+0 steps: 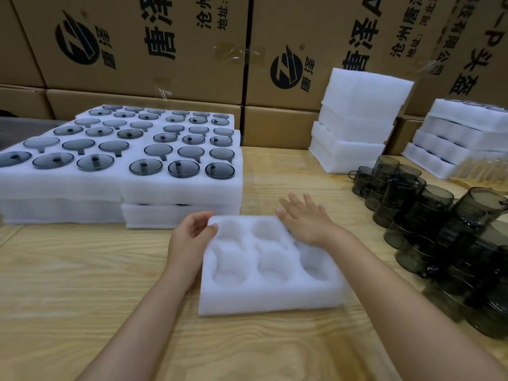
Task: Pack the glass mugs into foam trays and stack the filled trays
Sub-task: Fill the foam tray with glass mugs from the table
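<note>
A pale wooden desk (82,284) with strong grain carries everything. Along its far edge stands a wall of brown cardboard boxes (123,75), stacked in rows and printed with a round black logo (78,41) and large black Chinese characters. Clear tape (233,53) crinkles over the seam between two upper boxes. At the far left corner, dark grey glass lids (148,166) lie in round pockets of white foam slabs (178,188), three to a row; the slabs sit side by side, stacked two deep. Near the right edge stands pale yellow glassware (478,169), blurred. A grey shape (24,130) shows behind the slabs at far left
</note>
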### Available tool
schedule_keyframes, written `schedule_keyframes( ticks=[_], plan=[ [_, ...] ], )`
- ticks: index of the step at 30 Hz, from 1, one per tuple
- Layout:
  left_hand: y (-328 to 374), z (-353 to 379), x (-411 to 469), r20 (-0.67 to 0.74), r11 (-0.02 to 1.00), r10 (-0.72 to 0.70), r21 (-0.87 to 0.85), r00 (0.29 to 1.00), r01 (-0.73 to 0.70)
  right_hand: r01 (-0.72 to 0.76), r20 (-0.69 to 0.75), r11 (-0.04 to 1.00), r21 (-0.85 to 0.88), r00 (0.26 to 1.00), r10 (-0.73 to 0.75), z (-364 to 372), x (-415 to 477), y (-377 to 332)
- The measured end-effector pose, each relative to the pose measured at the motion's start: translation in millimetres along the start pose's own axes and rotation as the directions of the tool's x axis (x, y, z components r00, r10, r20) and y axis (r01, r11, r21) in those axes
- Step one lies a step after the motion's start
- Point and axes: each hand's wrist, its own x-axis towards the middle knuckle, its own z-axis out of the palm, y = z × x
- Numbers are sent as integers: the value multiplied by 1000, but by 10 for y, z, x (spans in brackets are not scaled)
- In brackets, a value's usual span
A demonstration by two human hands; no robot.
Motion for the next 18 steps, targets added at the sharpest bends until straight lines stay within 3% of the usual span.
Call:
schedule_keyframes(
  ticks=[7, 10, 12, 14, 16, 18],
  plan=[
    [1, 0, 2, -2, 1000, -13, -10, 1000, 13, -17, 4, 1000, -3, 1000, 17, 54, -32, -28],
    [4, -5, 3, 6, 1000, -12, -6, 1000, 12, 82, -152, 968, 237, 987, -47, 28, -161, -30],
    [-1, -10, 5, 10, 1000, -17, -2, 1000, 17, 141, -308, 890, 433, 951, -1, -35, -284, -14],
    [-4, -12, 7, 11, 1000, -17, -5, 1000, 17, 90, -489, 950, 300, 869, 72, -140, -359, 104],
    [-7, -11, 9, 8, 1000, -17, -3, 1000, 17, -116, -670, 992, 46, 733, 116, -313, -384, 328],
    [-4, -7, 11, 9, 1000, -18, -2, 1000, 18, -337, -740, 940, -55, 646, 188, -525, -395, 573]
  ],
)
